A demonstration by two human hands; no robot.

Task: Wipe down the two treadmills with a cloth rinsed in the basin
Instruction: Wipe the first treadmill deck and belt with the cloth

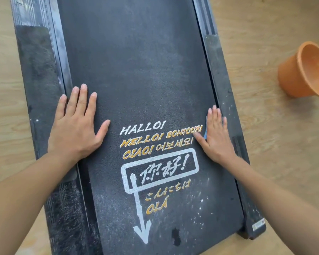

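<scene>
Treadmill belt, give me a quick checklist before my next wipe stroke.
1. Blue cloth under right hand: ok, its edge peeks out beside it.
2. Left hand flat on treadmill belt: ok.
3. Dust gone from the belt: not ok, white specks near the printed arrow.
4. Orange basin in view on the floor: ok.
5. Water in that basin: cannot tell.

matt gritty belt [136, 70], glossy plastic basin [291, 78] — wood-grain floor [256, 34]
</scene>
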